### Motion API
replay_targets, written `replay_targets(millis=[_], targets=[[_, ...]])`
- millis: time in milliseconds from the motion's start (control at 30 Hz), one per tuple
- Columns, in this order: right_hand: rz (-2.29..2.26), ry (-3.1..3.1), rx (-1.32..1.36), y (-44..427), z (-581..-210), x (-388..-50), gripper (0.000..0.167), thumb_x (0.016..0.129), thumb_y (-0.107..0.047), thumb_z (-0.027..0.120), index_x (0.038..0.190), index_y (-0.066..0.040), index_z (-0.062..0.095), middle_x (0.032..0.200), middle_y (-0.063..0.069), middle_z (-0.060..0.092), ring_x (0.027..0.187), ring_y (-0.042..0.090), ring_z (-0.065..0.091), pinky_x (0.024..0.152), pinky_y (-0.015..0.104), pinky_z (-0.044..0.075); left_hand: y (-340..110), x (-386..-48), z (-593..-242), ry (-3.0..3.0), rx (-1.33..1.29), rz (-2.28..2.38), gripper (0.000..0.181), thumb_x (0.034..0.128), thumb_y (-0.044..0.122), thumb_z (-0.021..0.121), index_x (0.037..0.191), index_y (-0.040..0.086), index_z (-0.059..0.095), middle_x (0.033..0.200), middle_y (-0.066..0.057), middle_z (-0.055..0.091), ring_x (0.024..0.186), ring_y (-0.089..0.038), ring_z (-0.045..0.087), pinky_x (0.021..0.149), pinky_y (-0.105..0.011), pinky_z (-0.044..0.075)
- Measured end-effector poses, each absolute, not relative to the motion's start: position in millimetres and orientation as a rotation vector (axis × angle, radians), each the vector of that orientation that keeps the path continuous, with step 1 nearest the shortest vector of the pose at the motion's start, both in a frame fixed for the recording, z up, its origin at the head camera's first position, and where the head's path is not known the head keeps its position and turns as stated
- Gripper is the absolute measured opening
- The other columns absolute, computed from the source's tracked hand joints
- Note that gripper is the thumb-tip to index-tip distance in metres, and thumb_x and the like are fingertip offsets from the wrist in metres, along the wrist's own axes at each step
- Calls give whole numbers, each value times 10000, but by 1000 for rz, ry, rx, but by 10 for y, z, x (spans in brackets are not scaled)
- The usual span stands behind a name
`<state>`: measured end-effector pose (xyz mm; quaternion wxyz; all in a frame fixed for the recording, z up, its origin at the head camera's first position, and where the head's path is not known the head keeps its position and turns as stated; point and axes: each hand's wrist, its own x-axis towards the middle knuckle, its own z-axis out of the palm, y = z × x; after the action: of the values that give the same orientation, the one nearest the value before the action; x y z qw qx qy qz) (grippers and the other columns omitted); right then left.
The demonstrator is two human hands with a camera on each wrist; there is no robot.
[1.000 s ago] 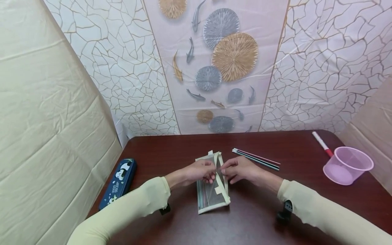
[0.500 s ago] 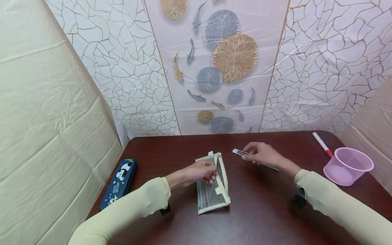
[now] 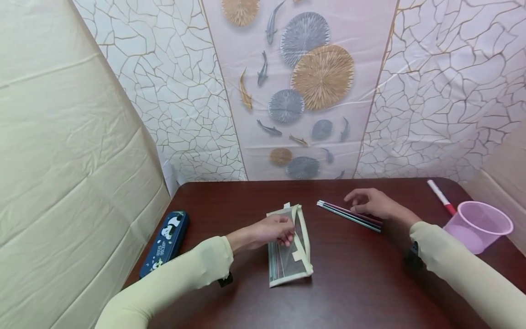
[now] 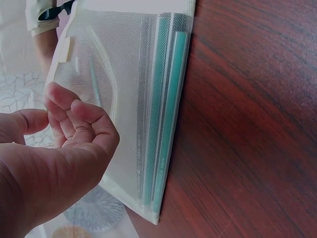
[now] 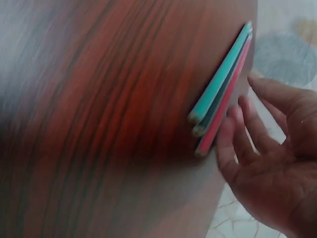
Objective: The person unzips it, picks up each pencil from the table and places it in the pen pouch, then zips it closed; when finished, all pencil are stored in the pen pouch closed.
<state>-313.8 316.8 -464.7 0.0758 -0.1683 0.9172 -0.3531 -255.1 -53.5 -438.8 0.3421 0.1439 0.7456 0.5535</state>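
Observation:
A zipped mesh pencil pouch with cream edging [image 3: 289,269] lies on the table, its top gaping. Through its mesh [image 4: 131,148], several teal and pale pencils show. My left hand [image 3: 273,230] pinches the pouch's edge near the opening, thumb against fingertips. Three pencils [image 3: 349,216], teal, dark and pink, lie side by side to the right of the pouch. Over their right end is my right hand [image 3: 376,204], fingers loosely bent and holding nothing. In the right wrist view, that hand [image 5: 277,153] is beside the pink pencil [image 5: 225,99]; whether it touches cannot be told.
A blue pencil case with pandas [image 3: 165,244] lies along the table's left edge. At the right stand a pink plastic cup [image 3: 478,226] and, behind it, a white marker with a red cap [image 3: 440,195]. A patterned cloth [image 3: 304,91] hangs behind the dark wooden table [image 3: 349,283].
My right hand has left the pouch opening, moved right to the three pencils, then slid to their right end. The left hand keeps its hold on the pouch.

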Motion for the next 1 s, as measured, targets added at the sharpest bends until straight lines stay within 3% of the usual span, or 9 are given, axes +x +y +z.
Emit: replay_targets(millis=[167,500,1000], targets=[[-1085,2690,-523,3258,-4689,-3127,319,967,-83,738,1281,-44,702,1049,129,716,962,242,648,778,303,520,-496,-2558,-4387,1940,371,1425,116,985,117,493,929,82,588,797,-8,622,692,-95,613,663,-235,497],[-1014,2741,-498,3209,-4713,-3160,278,962,-48,718,1236,-92,731,967,94,711,870,216,630,761,323,508,-502,-2552,-4401,1928,377,1443,103,981,116,495,957,80,589,784,-9,615,678,-89,619,675,-235,506],[-872,2765,-515,3159,-4709,-3247,289,917,-56,746,1204,-81,720,921,38,715,825,164,624,767,330,498,-541,-2556,-4375,1926,375,1446,99,981,115,500,947,86,588,787,-4,615,679,-86,615,682,-237,509]])
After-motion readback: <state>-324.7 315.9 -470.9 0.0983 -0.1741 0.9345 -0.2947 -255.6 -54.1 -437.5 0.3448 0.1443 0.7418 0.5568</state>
